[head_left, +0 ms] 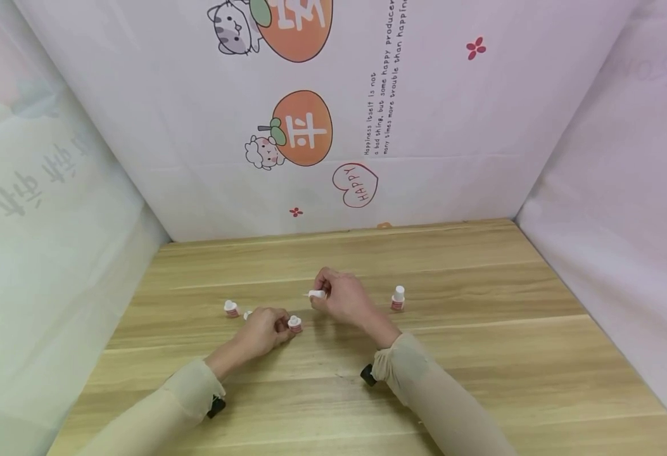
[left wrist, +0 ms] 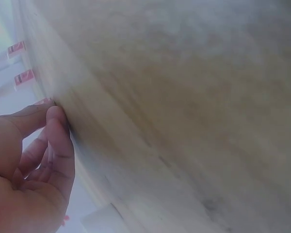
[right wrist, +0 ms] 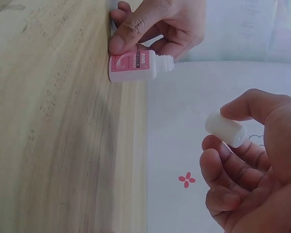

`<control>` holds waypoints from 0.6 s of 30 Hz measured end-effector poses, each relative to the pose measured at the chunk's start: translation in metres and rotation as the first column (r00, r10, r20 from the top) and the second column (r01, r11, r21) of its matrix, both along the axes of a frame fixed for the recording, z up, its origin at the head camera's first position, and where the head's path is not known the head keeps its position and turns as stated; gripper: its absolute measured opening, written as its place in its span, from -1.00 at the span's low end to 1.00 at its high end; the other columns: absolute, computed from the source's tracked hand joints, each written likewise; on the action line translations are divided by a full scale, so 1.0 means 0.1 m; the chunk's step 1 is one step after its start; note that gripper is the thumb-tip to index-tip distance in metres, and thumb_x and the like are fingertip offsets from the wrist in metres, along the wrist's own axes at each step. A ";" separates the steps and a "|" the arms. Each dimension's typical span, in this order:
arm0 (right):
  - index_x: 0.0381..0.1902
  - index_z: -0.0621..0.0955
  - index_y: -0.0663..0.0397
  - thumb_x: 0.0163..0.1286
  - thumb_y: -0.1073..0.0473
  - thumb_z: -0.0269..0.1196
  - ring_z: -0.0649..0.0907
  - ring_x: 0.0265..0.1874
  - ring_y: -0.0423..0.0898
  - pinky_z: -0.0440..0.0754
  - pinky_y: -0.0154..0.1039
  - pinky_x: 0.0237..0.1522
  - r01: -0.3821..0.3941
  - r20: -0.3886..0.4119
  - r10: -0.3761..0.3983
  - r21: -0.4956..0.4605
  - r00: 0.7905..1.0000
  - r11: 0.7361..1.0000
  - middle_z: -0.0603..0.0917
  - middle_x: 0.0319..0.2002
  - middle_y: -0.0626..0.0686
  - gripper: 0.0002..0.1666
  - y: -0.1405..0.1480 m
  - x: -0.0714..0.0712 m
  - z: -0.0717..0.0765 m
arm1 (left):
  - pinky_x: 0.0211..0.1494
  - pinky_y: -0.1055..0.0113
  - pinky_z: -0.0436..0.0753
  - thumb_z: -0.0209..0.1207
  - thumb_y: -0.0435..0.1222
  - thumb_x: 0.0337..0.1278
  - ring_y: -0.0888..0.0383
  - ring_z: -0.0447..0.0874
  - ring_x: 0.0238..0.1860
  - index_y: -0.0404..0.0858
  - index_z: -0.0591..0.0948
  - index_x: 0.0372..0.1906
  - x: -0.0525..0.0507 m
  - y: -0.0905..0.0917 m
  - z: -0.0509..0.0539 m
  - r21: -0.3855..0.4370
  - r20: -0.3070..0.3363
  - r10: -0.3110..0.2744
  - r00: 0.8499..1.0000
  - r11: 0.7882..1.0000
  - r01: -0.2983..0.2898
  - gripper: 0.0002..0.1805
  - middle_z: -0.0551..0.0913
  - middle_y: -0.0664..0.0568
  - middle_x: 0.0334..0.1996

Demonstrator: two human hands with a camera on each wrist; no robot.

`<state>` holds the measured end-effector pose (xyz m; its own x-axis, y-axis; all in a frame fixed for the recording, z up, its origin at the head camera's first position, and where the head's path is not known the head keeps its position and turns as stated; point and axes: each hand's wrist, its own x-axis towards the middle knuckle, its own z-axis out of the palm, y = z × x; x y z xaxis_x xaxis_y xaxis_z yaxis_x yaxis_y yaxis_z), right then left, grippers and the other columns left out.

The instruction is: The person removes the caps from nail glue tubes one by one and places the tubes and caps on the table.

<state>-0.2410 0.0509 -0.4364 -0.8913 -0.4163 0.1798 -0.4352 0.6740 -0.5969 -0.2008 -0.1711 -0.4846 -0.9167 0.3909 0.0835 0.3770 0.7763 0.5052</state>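
My left hand (head_left: 261,330) pinches a small pink-and-white bottle (head_left: 294,324) standing uncapped on the table; in the right wrist view its label and threaded neck (right wrist: 166,63) show. Just up and right of it, my right hand (head_left: 341,296) holds a white cap (head_left: 317,294) between thumb and fingers, off the table, with a thin tip pointing left. That cap (right wrist: 226,129) is apart from the bottle (right wrist: 132,66). In the left wrist view the left hand's fingertips (left wrist: 57,114) meet at the table surface, and the bottle there is mostly hidden.
Another small bottle (head_left: 231,309) stands left of my left hand, and a white piece (head_left: 247,315) lies beside that hand, partly hidden. A bottle with a white cap (head_left: 398,298) stands to the right. White printed cloth (head_left: 424,158) rises behind the wooden table (head_left: 322,392).
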 end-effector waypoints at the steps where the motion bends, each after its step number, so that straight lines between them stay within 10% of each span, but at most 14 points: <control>1: -0.23 0.57 -0.13 0.23 0.06 0.39 0.53 -0.47 -0.24 0.49 -0.33 -0.36 -0.001 0.007 0.001 0.006 1.000 1.000 0.63 -0.41 -0.14 -0.78 -0.01 0.00 0.00 | -0.47 0.48 0.41 0.39 -0.20 0.14 0.36 0.39 -0.57 -0.12 0.64 -0.48 0.00 -0.01 0.00 0.002 0.000 -0.001 1.000 1.000 0.001 -0.82 0.56 0.20 -0.63; 18: -0.20 0.62 -0.22 0.30 0.01 0.33 0.55 -0.37 -0.27 0.51 -0.37 -0.30 -0.044 -0.031 0.047 0.090 0.998 0.995 0.62 -0.34 -0.18 -0.86 -0.14 0.03 -0.07 | -0.51 0.50 0.41 0.42 -0.20 0.10 0.42 0.36 -0.59 -0.09 0.60 -0.53 0.15 -0.22 -0.01 0.002 -0.011 0.014 1.000 1.000 -0.014 -0.77 0.55 0.25 -0.65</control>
<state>-0.2382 0.0372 -0.4430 -0.8653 -0.4718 0.1693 -0.4851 0.7033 -0.5196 -0.1860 -0.1928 -0.4857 -0.9210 0.3779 0.0943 0.3717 0.7803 0.5030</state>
